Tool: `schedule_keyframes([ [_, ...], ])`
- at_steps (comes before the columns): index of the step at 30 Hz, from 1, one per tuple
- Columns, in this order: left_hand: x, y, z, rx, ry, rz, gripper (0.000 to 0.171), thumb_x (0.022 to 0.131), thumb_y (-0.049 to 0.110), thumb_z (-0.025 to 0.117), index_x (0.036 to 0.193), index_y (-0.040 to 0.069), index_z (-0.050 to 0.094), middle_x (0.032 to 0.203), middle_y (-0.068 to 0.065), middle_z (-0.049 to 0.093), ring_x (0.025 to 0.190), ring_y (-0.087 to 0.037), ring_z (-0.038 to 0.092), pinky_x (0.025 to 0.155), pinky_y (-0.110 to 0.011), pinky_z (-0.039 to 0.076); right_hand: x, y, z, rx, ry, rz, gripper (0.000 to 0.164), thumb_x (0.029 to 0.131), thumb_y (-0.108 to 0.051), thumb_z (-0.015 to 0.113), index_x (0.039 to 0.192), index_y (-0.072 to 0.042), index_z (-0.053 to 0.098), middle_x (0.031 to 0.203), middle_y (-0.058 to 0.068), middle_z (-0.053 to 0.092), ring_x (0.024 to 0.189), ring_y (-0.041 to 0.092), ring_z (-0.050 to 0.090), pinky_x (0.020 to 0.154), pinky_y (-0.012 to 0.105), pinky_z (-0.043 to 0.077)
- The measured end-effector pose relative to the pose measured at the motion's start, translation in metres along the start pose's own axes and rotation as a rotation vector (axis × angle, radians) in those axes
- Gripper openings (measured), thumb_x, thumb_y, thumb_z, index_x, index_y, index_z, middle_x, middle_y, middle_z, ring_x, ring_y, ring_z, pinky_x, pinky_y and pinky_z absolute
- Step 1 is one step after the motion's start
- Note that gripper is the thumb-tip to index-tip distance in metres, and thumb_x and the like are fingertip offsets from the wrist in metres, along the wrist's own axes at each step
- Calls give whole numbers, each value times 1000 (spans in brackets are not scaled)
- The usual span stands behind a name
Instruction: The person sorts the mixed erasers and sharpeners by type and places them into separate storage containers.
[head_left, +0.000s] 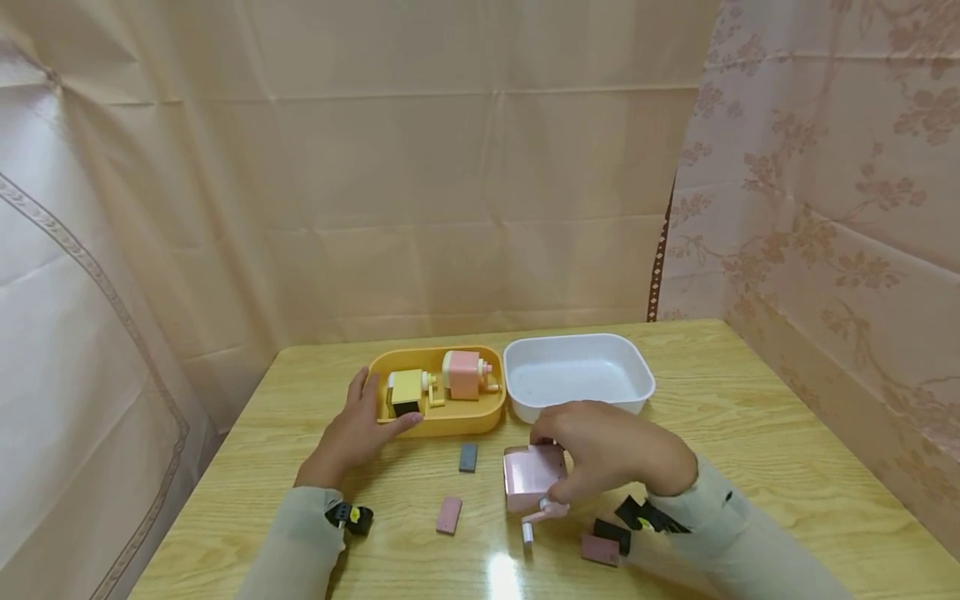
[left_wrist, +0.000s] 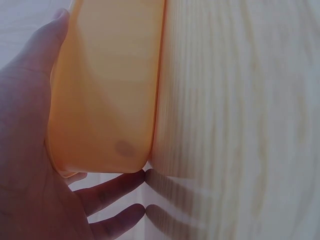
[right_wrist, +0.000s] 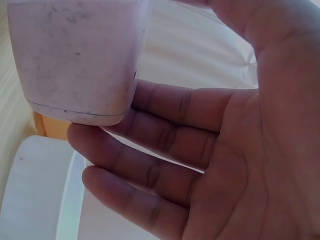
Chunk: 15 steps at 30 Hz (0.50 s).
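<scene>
My right hand (head_left: pixel 611 450) grips a pink hand-crank pencil sharpener (head_left: pixel 532 477) in front of the white tray. Its crank handle points toward me, and in the right wrist view its scuffed pink casing (right_wrist: pixel 75 60) rests against the fingers. At the left end of an orange-yellow tray (head_left: pixel 450 427), my left hand (head_left: pixel 356 429) holds the corner, thumb along the front rim and fingers round the side. Inside that tray lie a yellow pencil sharpener (head_left: pixel 407 389) and a pink-and-cream pencil sharpener (head_left: pixel 462 375), cranks toward the right.
A white tray (head_left: pixel 577 342) stands right beside the orange-yellow one. On the wooden table (head_left: pixel 750 417) lie a grey eraser-like block (head_left: pixel 468 457), a pink block (head_left: pixel 449 516), and, near my right wrist, another pink block (head_left: pixel 600 550) against a black block (head_left: pixel 613 535). Curtains hang behind.
</scene>
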<state>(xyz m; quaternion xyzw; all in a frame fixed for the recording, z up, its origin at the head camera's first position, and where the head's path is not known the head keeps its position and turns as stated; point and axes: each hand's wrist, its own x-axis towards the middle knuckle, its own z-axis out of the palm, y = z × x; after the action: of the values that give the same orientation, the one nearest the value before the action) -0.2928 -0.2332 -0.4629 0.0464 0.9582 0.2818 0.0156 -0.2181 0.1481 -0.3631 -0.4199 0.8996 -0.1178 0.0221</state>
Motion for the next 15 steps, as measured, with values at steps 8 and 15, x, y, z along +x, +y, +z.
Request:
schedule_keyframes([
  [8, -1, 1, -2, 3, -5, 0, 123, 82, 84, 60, 168, 21, -2, 174, -10, -11, 148, -52, 35, 111, -71, 36, 5, 1, -7, -14, 19, -13, 40, 71, -33, 83, 105, -16, 72, 87, -14, 59, 76, 2, 52, 69, 23, 46],
  [15, -1, 2, -2, 4, -5, -2, 122, 83, 83, 60, 168, 22, -2, 174, -10, -11, 147, -52, 36, 110, -71, 37, 9, 4, -8, -24, 23, -17, 36, 71, -34, 83, 101, -19, 70, 83, -13, 59, 74, 3, 51, 65, 22, 44],
])
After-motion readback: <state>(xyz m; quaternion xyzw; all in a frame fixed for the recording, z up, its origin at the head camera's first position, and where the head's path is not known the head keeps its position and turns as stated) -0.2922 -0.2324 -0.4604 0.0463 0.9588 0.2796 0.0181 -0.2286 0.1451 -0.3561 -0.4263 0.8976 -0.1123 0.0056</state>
